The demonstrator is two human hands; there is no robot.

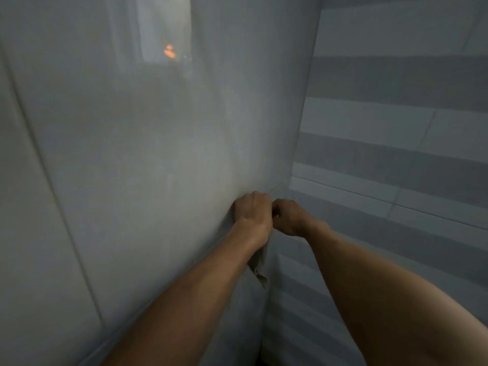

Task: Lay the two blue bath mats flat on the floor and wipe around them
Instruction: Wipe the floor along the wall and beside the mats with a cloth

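A pale translucent shower curtain [148, 159] hangs across most of the view. My left hand [252, 210] is closed on its right edge, and my right hand [290, 216] grips the same edge just beside it, the two fists nearly touching. A bunched fold of curtain [260, 270] hangs below my left wrist. No blue bath mat and no floor show in the frame.
A tiled wall [401, 122] with light and dark grey horizontal bands stands at the right, close to my hands. Behind the curtain a bright window shape [163, 30] and a small orange blur [169, 52] show through. The picture is dim and soft.
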